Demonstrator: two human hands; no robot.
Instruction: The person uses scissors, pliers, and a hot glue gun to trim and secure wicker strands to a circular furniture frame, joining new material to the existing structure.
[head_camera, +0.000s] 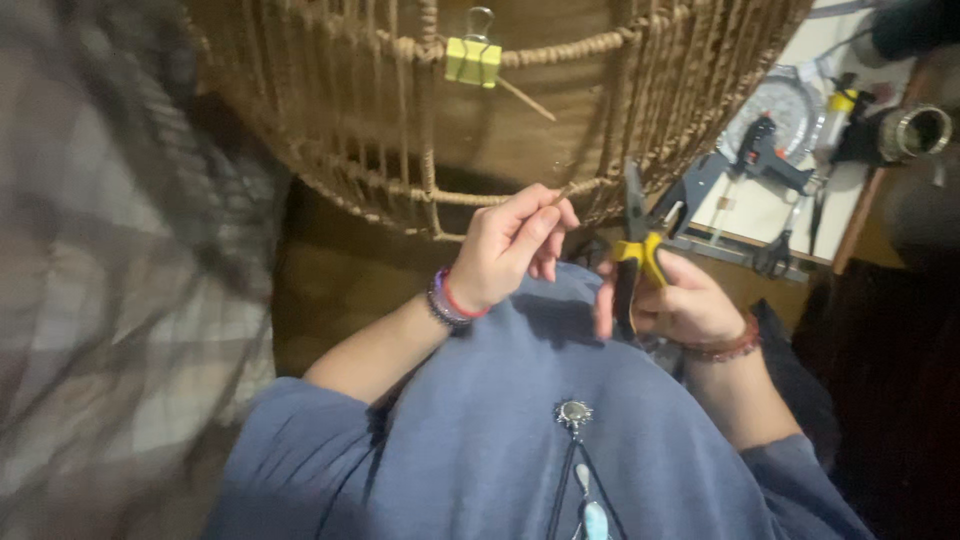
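Pliers (640, 250) with yellow and black handles are gripped tight in the right hand (675, 305), with the tips pointed up at the woven rope basket (400, 110). The basket frame is seen right in front of the person, up close over the lap. A thin stick or strand end (562, 190) is pinched between the thumb and fingertips of the left hand (510, 245), right where a rope ring of the basket runs across. Higher up, a yellow clip (472, 58) is clamped on another rope ring.

It looks like the weaving step is in hand: a strand end is being held in place at the ring while the pliers are kept ready beside it. For the next move, the plier tips would likely need to be brought in close to that pinched end, and the strand kept steady so it is not let slip. Care would be needed so the ropes around it are not nicked.

Off to the right, a black glue gun (768, 160) and other tools are laid on a pale board (760, 210).
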